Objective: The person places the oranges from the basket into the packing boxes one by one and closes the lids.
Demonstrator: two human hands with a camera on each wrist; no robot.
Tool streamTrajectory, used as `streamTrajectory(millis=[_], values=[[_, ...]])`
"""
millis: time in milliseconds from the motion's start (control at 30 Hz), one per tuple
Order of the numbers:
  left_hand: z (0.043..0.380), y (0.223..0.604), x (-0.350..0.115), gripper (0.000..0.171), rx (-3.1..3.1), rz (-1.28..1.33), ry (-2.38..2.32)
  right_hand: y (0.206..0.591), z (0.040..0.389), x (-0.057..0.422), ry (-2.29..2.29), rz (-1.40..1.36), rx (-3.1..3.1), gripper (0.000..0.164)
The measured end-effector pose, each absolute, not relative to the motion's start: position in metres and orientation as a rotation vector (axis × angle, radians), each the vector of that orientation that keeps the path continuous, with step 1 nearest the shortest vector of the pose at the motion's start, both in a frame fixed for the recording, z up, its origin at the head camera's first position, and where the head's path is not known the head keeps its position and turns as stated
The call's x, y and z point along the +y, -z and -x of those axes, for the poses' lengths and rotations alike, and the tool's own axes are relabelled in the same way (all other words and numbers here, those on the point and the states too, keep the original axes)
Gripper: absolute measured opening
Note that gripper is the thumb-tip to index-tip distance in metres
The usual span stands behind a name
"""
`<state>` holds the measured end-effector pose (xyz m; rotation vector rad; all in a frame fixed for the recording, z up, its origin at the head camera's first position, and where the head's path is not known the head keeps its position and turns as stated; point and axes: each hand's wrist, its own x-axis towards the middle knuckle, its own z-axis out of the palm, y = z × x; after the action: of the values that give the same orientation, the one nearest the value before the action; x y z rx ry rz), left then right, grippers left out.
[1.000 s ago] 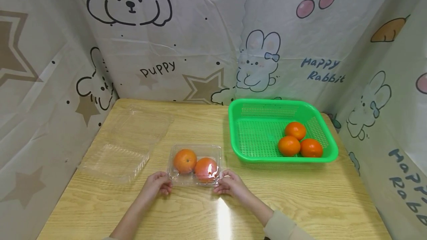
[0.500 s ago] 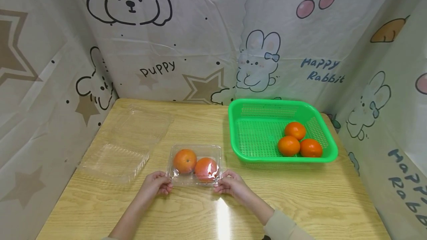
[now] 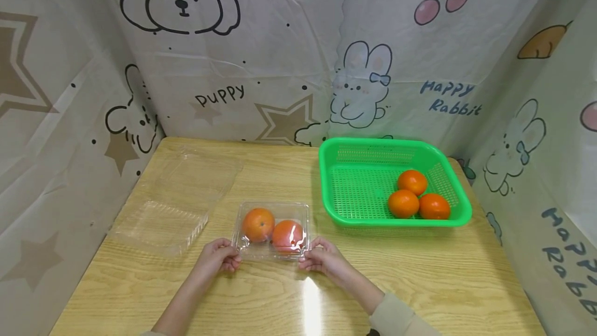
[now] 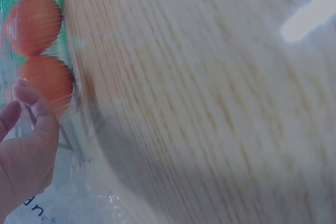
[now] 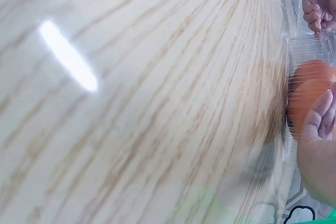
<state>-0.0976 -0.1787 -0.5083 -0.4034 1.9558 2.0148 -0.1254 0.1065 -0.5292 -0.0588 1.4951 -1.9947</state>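
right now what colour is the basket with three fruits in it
Bright green basket, clearest in the head view.

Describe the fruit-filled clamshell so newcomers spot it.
On the wooden table, left of the green basket in the head view, find the clear clamshell held by the left hand and right hand. Unlike the open clamshell farther left, it's closed over two orange fruits.

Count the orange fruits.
5: left fruit and right fruit in the clear box; back fruit, front-left fruit and front-right fruit in the green basket. None appears hidden.
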Motion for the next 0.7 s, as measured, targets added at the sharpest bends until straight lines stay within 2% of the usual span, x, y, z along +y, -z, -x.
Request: streamTrajectory(millis=[300, 533, 633, 700], values=[[0.098, 0.507, -0.177, 0.005, 1.995, 0.4, -1.99, 0.528, 0.125, 0.107, 1.964, 0.053, 1.553, 0.018], [0.095, 0.507, -0.172, 0.007, 2.51, 0.311, -1.607, 0.529, 0.127, 0.108, 1.816, 0.138, 1.801, 0.023], [0.095, 0.509, -0.172, 0.007, 2.673, 0.23, -1.469, 0.523, 0.125, 0.105, 1.768, 0.146, 1.962, 0.033], [0.096, 0.511, -0.173, 0.014, 2.749, 0.17, -1.431, 0.52, 0.123, 0.102, 1.725, 0.161, 2.102, 0.042]])
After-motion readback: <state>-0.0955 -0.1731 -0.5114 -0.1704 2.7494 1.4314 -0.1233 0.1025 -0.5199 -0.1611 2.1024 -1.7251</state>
